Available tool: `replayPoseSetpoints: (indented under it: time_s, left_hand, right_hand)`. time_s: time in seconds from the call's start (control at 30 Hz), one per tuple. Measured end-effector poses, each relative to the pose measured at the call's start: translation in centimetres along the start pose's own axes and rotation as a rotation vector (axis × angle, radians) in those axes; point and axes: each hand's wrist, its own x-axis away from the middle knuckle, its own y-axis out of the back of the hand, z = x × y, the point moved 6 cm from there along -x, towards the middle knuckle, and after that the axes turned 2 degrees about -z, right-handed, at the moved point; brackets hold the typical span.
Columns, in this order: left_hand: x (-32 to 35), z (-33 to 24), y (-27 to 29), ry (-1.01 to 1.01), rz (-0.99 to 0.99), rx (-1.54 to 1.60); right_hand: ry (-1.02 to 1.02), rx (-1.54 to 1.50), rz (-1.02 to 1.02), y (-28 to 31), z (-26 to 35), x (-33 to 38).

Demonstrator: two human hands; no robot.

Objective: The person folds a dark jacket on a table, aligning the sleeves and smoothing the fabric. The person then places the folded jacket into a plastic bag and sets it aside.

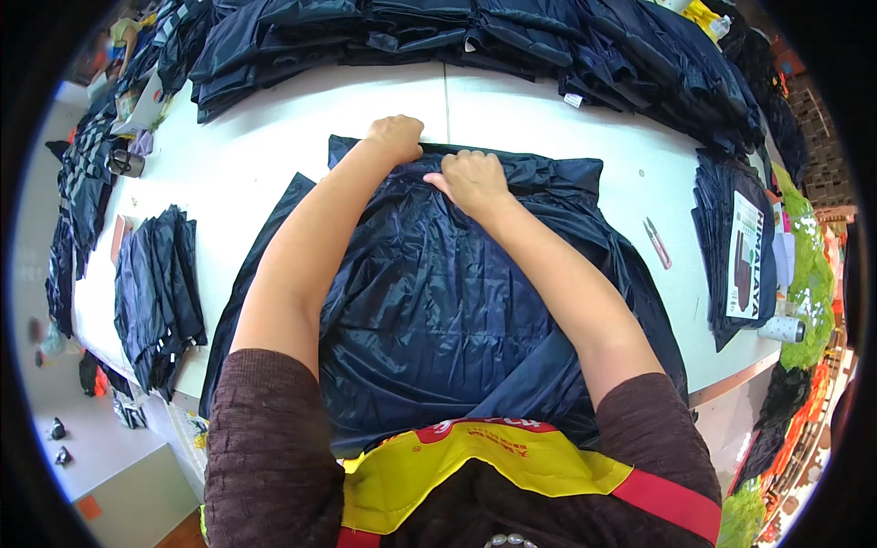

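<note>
Bright, even overhead light; soft shadows only. Faint sheen on the dark navy glossy fabric garment [438,283]. The flat white table [274,137] reads near-overexposed. Strong fisheye bending, black vignette at rim; centre sharp.

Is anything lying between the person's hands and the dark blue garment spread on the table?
Nothing visible does. The left hand and right hand both rest directly on the far edge of the dark blue garment, side by side.

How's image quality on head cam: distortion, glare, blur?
Head view: strong fisheye, table edges bow and black vignette fills the corners; soft sheen on the dark garment, no harsh glare; left hand and right hand sharp, rim clutter smeared.
</note>
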Motion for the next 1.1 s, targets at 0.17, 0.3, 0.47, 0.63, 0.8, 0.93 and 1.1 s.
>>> replayPoseSetpoints:
  time_s: [0.17, 0.3, 0.47, 0.63, 0.8, 0.93, 1.1]
  left_hand:
    - [0.1, 1.8, 0.4, 0.063, 0.131, -0.148]
    - [2.3, -0.9, 4.1, -0.081, 0.091, -0.356]
    - [5.3, -2.7, 5.8, -0.190, -0.080, -0.422]
    - [6.2, 0.1, 2.3, 0.083, -0.246, -0.039]
    - [6.2, 0.8, -0.1, 0.325, -0.203, 0.115]
    - [5.0, -0.3, 0.5, 0.335, -0.157, 0.056]
    - [4.3, -8.5, 1.6, 0.000, -0.397, 0.213]
  right_hand:
    - [-0.093, -0.007, 0.095, -0.3, 0.8, -0.8]
    - [-0.145, 0.081, 0.075, -1.6, 0.9, -0.7]
    - [-0.208, 0.096, 0.214, -1.8, 1.2, -1.8]
    - [-0.262, 0.012, 0.185, -0.8, 1.1, -0.9]
    - [-0.310, 0.008, 0.441, 2.7, -2.9, 1.0]
    - [-0.334, 0.112, 0.251, 4.8, -7.7, 3.3]
    - [-0.470, 0.013, 0.121, 2.4, -9.5, 4.9]
